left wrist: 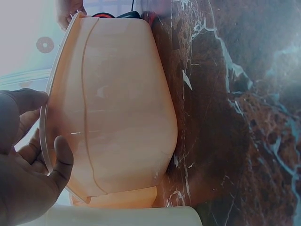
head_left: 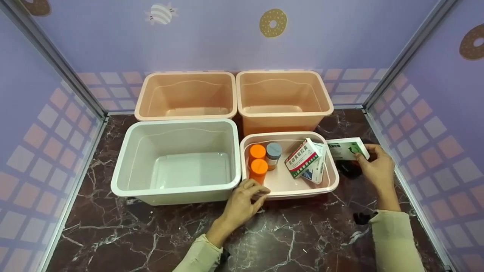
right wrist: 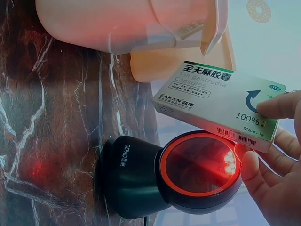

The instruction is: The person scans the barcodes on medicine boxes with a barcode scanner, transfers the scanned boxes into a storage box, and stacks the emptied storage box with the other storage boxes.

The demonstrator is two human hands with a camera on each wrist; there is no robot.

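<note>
Tabletop (head_left: 109, 238) of dark, shiny stone holds four tubs. Nearest its left edge is one big white tub (head_left: 181, 139). Behind that, by the back edge, stands the first of two peach tubs, the left peach tub (head_left: 189, 90).

Next comes the left hand (head_left: 242, 200), at the front left corner of one small pink tub (head_left: 291, 187). It pinches the rim there, with its fingers bent over the top and its thumb on the outside.

Inside the small pink tub, on the left, are three bottles. Two are bottles with orange caps (head_left: 257, 152), one behind the other, and one is a bottle with a gray cap (head_left: 273, 150), just to their right. On the right side of the tub, at least two boxes lean together: a red and green box (head_left: 301, 158) and a blue and white box (head_left: 314, 172). Behind this tub, at the back edge, is the right peach tub (head_left: 281, 122).

Just past the small tub's right side, one white and green box (head_left: 342, 151) is up off the tabletop, over one black scanner (right wrist: 134, 176) with one red ring that glows. The right hand (head_left: 378, 170), near the tabletop's right edge, pinches the right end of that box between thumb and fingers.
</note>
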